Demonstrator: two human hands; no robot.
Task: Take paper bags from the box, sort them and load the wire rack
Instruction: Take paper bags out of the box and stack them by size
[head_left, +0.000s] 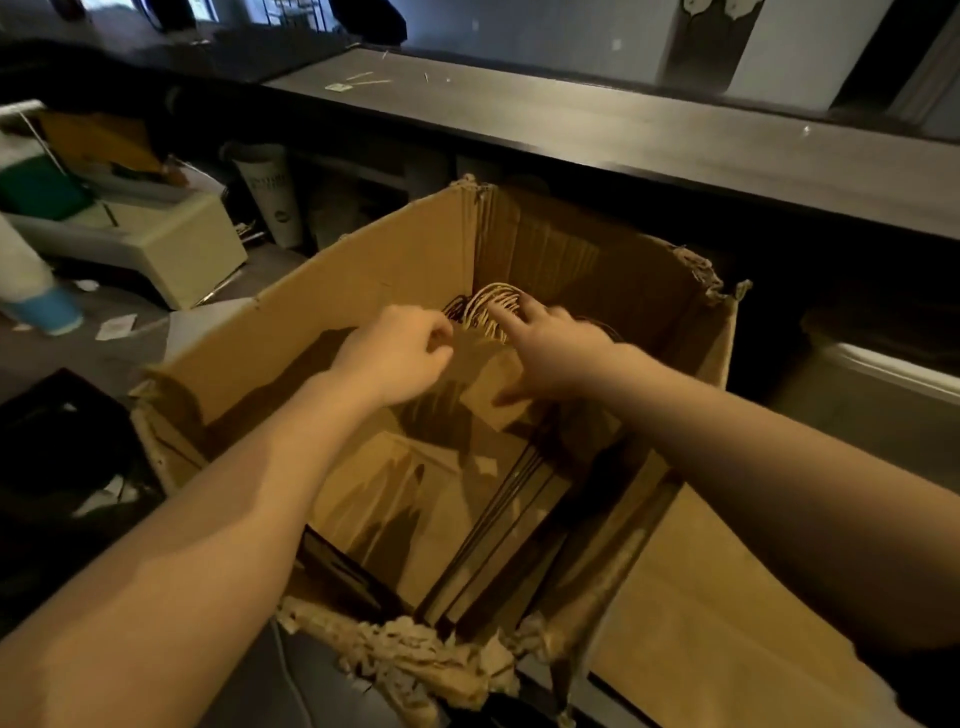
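Left hand (397, 356), right hand (553, 356) at bags (485, 371), grips blurred

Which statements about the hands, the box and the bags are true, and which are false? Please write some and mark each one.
1. The left hand and the right hand both reach into the cardboard box. True.
2. The box is empty. False: brown paper bags stand inside it.
3. The bags have looped handles. True.
4. The box top is taped shut. False: it is open, with torn edges.
5. The right hand's fingers lie stretched over the handles. True.
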